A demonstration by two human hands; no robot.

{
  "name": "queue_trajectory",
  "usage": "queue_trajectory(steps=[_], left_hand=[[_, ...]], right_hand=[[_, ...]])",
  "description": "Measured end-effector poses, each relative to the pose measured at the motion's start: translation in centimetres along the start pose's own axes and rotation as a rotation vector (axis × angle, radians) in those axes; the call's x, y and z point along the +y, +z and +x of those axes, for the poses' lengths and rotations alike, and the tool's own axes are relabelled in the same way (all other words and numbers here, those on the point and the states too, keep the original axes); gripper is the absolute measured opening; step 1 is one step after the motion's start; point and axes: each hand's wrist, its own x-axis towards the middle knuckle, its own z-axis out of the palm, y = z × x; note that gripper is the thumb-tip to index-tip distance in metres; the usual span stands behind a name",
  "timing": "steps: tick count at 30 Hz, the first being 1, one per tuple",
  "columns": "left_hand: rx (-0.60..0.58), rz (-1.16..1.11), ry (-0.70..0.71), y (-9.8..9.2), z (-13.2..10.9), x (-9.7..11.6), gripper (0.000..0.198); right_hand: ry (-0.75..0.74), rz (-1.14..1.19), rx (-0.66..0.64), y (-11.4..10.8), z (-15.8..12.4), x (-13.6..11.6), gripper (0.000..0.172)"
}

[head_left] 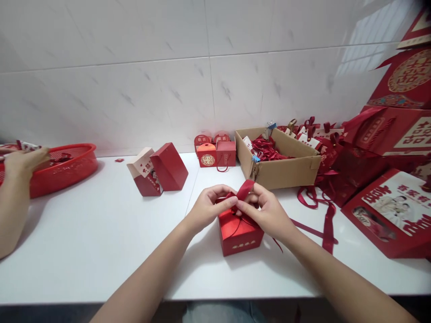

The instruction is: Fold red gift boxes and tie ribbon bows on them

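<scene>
A small red box (pixel 241 240) with gold characters on its front stands on the white table in front of me. Above its top, both my hands pinch a dark red ribbon (pixel 245 190). My left hand (pixel 213 205) grips it from the left, thumb pointing inward. From the right, my right hand (pixel 266 208) holds the ribbon, with a loop standing up between the hands. The two thumbs nearly meet over the knot area, and the fingers partly hide it. A thin cord hangs over the box, and a ribbon end trails at its right.
Behind my hands is a cardboard box (pixel 289 172) of red ribbons. Small boxes (pixel 216 154) stand by the wall, two taller ones (pixel 169 167) further left. Large red gift boxes (pixel 387 220) fill the right. Another person's arm (pixel 15 193) reaches over a red basket (pixel 67 172) at left.
</scene>
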Motion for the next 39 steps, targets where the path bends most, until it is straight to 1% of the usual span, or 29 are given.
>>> queue_trajectory(steps=[2,4,7,11,13,15,16,18,20,21,24,26,30,33,36,39], left_hand=[[0.028,0.016,0.037,0.0,-0.3,0.1,0.021],[0.058,0.051,0.072,0.0,-0.6,0.1,0.021],[0.064,0.107,0.086,0.1,-0.9,0.1,0.020],[0.130,0.209,0.136,0.6,-1.0,0.1,0.024],[0.136,0.220,0.134,0.8,-1.1,0.1,0.018],[0.150,0.234,0.118,1.0,-1.3,0.2,0.012],[0.167,0.248,0.113,1.0,-1.3,0.3,0.011],[0.191,0.268,0.099,1.1,-1.5,0.4,0.010],[0.184,0.255,0.081,1.3,-1.6,0.5,0.010],[0.171,0.242,0.074,1.3,-1.6,0.5,0.010],[0.150,0.207,0.076,1.4,-1.6,0.4,0.008],[0.145,0.199,0.077,1.4,-1.6,0.4,0.007],[0.084,0.192,0.043,0.9,-1.5,0.5,0.007],[0.033,0.216,0.052,0.7,-1.6,0.6,0.009],[0.074,0.280,0.107,0.8,-1.7,0.5,0.008],[0.161,0.407,0.216,1.0,-1.7,0.3,0.010]], right_hand=[[0.022,0.074,0.002,0.1,0.0,0.0,0.024],[0.038,0.139,0.034,0.1,0.0,0.0,0.031],[0.036,0.164,0.082,0.2,-0.1,0.2,0.040],[0.041,0.121,0.101,0.1,-0.2,0.1,0.033],[0.083,0.113,0.088,0.0,-0.2,-0.1,0.029],[0.108,0.075,0.089,-0.2,-0.3,-0.4,0.028],[0.100,0.032,0.106,-0.3,-0.3,-0.5,0.028],[0.039,-0.096,0.160,-0.5,-0.4,-0.7,0.025],[-0.069,-0.247,0.206,-0.8,-0.4,-0.9,0.020],[-0.133,-0.321,0.208,-0.9,-0.5,-1.0,0.018],[-0.297,-0.492,0.128,-1.3,-0.7,-1.4,0.016],[-0.319,-0.557,0.068,-1.5,-0.7,-1.4,0.016],[-0.306,-0.636,-0.001,-1.8,-0.7,-1.1,0.012],[-0.326,-0.671,-0.025,-1.8,-0.7,-0.9,0.009],[-0.282,-0.650,-0.011,-1.6,-0.7,-0.9,0.010],[-0.166,-0.562,0.026,-1.4,-0.6,-0.8,0.013]])
